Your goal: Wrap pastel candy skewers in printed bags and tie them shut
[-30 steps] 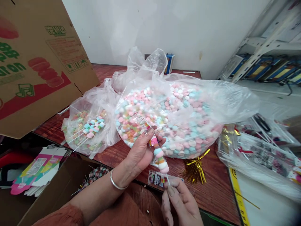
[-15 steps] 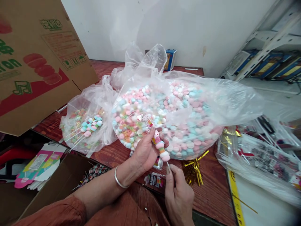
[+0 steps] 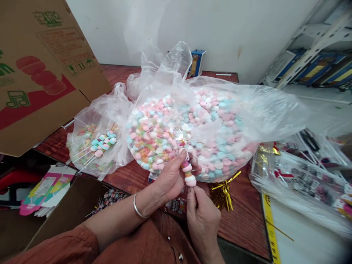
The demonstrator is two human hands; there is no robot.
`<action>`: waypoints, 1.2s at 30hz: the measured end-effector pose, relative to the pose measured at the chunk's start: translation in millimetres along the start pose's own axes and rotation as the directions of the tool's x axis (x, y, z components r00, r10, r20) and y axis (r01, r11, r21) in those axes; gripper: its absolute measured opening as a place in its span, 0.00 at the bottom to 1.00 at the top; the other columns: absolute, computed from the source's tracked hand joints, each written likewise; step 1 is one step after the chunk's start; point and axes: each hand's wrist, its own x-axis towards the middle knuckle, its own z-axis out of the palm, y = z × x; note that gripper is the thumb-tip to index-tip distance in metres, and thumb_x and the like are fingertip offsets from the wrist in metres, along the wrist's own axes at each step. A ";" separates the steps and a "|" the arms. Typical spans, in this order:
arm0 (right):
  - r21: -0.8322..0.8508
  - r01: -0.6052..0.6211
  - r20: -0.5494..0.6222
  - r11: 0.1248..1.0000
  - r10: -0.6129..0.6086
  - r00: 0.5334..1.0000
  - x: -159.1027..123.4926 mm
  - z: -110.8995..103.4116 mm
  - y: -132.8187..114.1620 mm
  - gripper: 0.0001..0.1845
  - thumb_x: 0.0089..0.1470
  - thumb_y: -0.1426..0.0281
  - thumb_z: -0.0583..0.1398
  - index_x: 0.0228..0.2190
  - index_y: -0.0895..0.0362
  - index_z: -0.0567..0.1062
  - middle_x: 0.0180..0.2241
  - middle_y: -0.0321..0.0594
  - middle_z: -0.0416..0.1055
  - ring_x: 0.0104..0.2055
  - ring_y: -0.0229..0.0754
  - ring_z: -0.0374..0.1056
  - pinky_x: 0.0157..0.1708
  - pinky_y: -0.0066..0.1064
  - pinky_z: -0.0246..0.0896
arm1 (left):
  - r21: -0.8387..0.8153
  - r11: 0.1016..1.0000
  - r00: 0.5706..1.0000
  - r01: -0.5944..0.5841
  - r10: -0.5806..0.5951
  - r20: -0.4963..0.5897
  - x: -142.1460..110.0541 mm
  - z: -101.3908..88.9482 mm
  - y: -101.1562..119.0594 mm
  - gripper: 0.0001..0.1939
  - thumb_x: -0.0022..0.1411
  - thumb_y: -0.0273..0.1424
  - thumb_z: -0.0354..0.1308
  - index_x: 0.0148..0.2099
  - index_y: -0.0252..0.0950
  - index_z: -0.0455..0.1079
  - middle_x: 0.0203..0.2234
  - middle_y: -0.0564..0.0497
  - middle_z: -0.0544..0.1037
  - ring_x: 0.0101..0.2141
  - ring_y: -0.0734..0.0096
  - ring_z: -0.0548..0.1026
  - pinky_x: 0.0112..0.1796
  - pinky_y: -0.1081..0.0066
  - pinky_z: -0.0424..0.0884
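My left hand [image 3: 172,178], with a bangle at the wrist, is closed around a small clear printed wrapper [image 3: 179,135] and the upper part of a marshmallow skewer [image 3: 190,180]. White, orange and pink marshmallows stick out below the fingers. My right hand [image 3: 203,214] pinches just under the lowest marshmallow, hiding the stick. Behind both hands lies a large clear bag of pastel marshmallows [image 3: 228,143]. Several finished marshmallow skewers [image 3: 103,144] rest on a smaller plastic bag [image 3: 79,137] to the left.
A tall printed carton [image 3: 46,110] stands at the left, above an open box [image 3: 68,209] holding wrapped skewers. Gold tinsel ties [image 3: 225,192] lie on the wooden table [image 3: 244,220]. Plastic packets [image 3: 305,183] are at the right, near a shelf rack [image 3: 305,40]. Loose wrappers [image 3: 176,206] are near the table edge.
My right hand has moved up, closer to the lowest marshmallow and my left hand. The skewer stands more upright, and the bare stick is now hidden. The view has shifted slightly.
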 end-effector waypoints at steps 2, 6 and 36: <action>-0.301 0.190 -0.059 0.934 -0.217 0.974 0.8 -1.1 2.2 0.11 0.65 0.71 0.57 0.34 0.60 0.78 0.19 0.35 0.66 0.22 0.37 0.59 0.26 0.31 0.49 | 0.015 1.000 1.000 -0.017 0.017 -0.016 -3.1 3.5 -3.3 0.16 0.56 0.41 0.68 0.34 0.33 0.71 0.24 0.53 0.73 0.31 0.69 0.77 0.39 0.66 0.75; -0.246 0.131 -0.083 0.960 -0.156 0.984 3.2 -3.9 1.1 0.12 0.66 0.70 0.56 0.33 0.59 0.77 0.19 0.34 0.65 0.22 0.37 0.59 0.26 0.30 0.49 | 0.012 1.000 0.999 0.016 -0.016 -0.041 -7.4 5.4 -10.7 0.16 0.57 0.41 0.67 0.31 0.33 0.69 0.26 0.49 0.76 0.33 0.66 0.78 0.38 0.66 0.76; 0.300 -0.195 -0.068 0.934 0.225 0.972 9.0 -14.5 -5.4 0.10 0.64 0.66 0.58 0.36 0.57 0.78 0.30 0.36 0.76 0.32 0.38 0.71 0.33 0.25 0.63 | 0.079 0.996 0.994 -0.033 0.025 0.106 -6.3 5.6 0.0 0.17 0.58 0.39 0.67 0.44 0.31 0.73 0.41 0.40 0.80 0.45 0.56 0.79 0.49 0.59 0.74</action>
